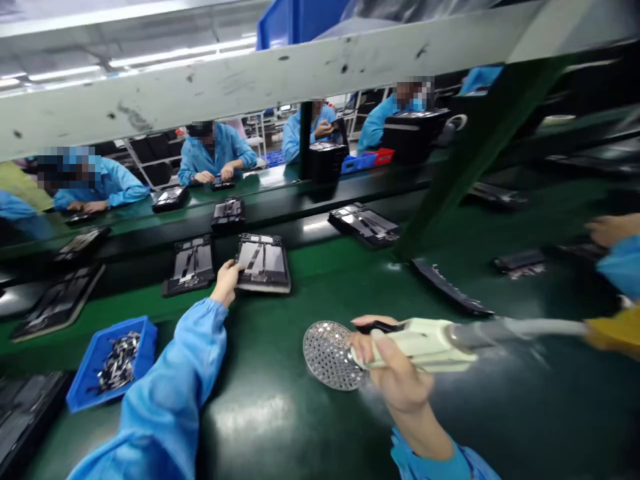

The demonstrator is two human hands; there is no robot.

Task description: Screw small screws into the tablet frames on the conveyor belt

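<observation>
My left hand (227,281) reaches forward and grips the near-left edge of an opened tablet (263,263), its batteries and flex cables facing up. My right hand (400,373) is wrapped round the pale handle of a hot-air gun (425,343). A round, perforated metal nozzle (334,355) sits on the gun's left end, over the green bench (270,353); a grey hose (530,328) leaves its right end. Another opened tablet (193,263) lies just left of the held one.
A blue tray (113,363) of small metal parts stands at left. More opened tablets (365,223) lie along the line. A dark curved strip (453,290) rests beside a green post (465,157). Co-workers in blue (217,157) sit opposite; another person's hand (613,230) is at right.
</observation>
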